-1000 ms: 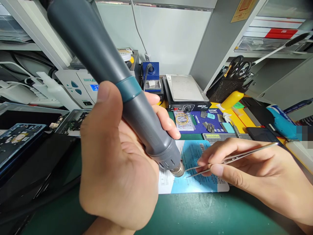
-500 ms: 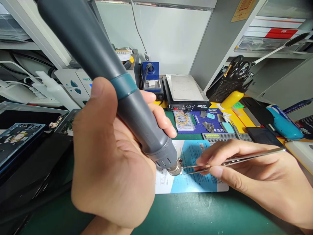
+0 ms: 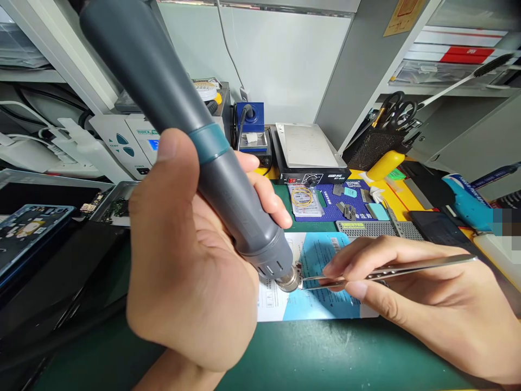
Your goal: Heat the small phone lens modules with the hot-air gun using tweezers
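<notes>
My left hand (image 3: 195,266) is wrapped round a dark grey hot air gun (image 3: 220,179) with a teal ring. Its metal nozzle (image 3: 290,281) points down at a small metallic part (image 3: 299,271), mostly hidden by the nozzle. In my right hand (image 3: 407,293) a pair of metal tweezers (image 3: 391,270) is pinched, lying nearly level with its tips at that small part. I cannot tell whether the tips grip it. Beneath lies a blue and white printed card (image 3: 325,304) on the green mat (image 3: 325,353).
Behind stand a hot air station (image 3: 122,144), a soldering iron holder (image 3: 252,125) and a flat heating plate (image 3: 311,146). Blades lie on a purple mat (image 3: 331,209). A mesh pen cup (image 3: 368,146) is at the right. Opened devices (image 3: 32,231) lie at the left.
The rear of the hot air gun has shifted slightly right with my left hand. The tweezer tips have moved a little left, staying close to the nozzle.
</notes>
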